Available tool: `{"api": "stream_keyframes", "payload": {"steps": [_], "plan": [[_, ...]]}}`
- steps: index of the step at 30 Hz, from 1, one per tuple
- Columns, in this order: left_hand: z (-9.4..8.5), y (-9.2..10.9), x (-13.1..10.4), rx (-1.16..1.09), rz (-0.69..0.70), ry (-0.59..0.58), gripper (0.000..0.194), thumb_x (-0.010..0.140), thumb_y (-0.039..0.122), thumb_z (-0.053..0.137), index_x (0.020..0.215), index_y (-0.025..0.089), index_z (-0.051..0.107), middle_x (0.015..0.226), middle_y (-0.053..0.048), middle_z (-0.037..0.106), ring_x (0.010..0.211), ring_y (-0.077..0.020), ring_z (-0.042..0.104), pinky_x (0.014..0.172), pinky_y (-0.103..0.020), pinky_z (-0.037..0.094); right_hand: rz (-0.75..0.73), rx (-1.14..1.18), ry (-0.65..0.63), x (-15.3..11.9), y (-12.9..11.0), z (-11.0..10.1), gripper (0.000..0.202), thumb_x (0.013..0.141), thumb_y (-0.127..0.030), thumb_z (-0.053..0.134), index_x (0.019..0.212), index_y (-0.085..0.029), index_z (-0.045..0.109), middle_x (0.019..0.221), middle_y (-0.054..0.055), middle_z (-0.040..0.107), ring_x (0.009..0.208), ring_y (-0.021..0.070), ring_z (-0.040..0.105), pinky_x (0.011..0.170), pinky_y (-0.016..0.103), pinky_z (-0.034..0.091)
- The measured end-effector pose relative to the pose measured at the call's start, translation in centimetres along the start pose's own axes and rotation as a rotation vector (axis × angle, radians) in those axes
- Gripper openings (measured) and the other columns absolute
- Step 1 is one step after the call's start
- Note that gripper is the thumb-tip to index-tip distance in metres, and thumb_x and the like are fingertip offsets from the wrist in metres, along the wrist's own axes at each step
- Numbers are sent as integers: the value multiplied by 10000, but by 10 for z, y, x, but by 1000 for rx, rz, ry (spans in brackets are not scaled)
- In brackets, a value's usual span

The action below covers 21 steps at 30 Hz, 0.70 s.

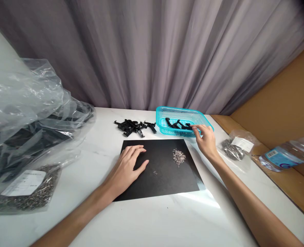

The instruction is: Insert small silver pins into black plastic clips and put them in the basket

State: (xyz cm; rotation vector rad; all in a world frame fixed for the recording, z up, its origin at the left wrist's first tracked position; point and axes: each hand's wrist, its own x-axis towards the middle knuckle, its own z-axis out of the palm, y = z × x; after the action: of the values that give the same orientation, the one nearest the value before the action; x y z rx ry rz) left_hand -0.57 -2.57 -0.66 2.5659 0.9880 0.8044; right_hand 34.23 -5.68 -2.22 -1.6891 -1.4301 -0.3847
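Observation:
My left hand (pixel 129 161) rests over the left part of a black mat (pixel 162 185), fingers apart and holding nothing. A tiny bent metal piece (pixel 155 172) lies on the mat to its right. Farther right is a heap of small silvery metal pieces (pixel 179 156), like little springs or hooks. My right hand (pixel 205 139) reaches over the near right rim of a blue plastic basket (pixel 164 128). Its thumb and fingers are closed at the end of a black plastic part (pixel 186 126). Other black parts (pixel 171 123) lie in the basket.
A pile of black plastic parts (pixel 131 127) sits left of the basket. Clear plastic bags (pixel 38 99) and a labelled bag of metal pieces (pixel 36 188) cover the left side. At right are another small bag (pixel 234 149) and a water bottle (pixel 288 154). A grey curtain (pixel 131 51) hangs behind.

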Motion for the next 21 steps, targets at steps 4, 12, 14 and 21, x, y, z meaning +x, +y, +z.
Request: {"api": "stream_keyframes", "payload": {"steps": [4, 12, 14, 21], "plan": [[1, 0, 0, 0, 5, 10, 207, 977, 299, 602, 1174, 241, 623, 1297, -78, 643, 1231, -286, 583, 1078, -484, 472, -2, -26, 79, -3, -11, -3, 322, 1042, -336, 438, 1181, -223, 706, 1189, 148, 653, 1067, 301, 579, 900, 487, 479], [0, 1, 1, -12, 5, 30, 178, 967, 262, 590, 1140, 231, 617, 1173, -60, 679, 1122, -276, 607, 1029, -474, 481, -231, 95, -380, -13, -97, 20, 228, 1066, -285, 461, 1124, -194, 662, 1084, 120, 674, 969, 254, 668, 823, 390, 543], [0, 1, 0, -7, 7, 28, 153, 972, 247, 578, 1120, 224, 611, 1147, -62, 677, 1103, -273, 606, 1026, -475, 474, -239, 79, -459, -10, -122, 43, 226, 1063, -289, 495, 1167, -181, 664, 1115, 130, 683, 957, 243, 689, 815, 373, 564], [-2, 6, -2, -2, -19, 69, 67, 961, 204, 561, 1018, 219, 593, 1048, -54, 674, 1007, -263, 613, 940, -444, 501, -168, 11, -531, 6, -164, 103, 291, 1010, -317, 628, 1259, -166, 635, 1273, 117, 650, 1066, 243, 677, 893, 434, 590]]}}
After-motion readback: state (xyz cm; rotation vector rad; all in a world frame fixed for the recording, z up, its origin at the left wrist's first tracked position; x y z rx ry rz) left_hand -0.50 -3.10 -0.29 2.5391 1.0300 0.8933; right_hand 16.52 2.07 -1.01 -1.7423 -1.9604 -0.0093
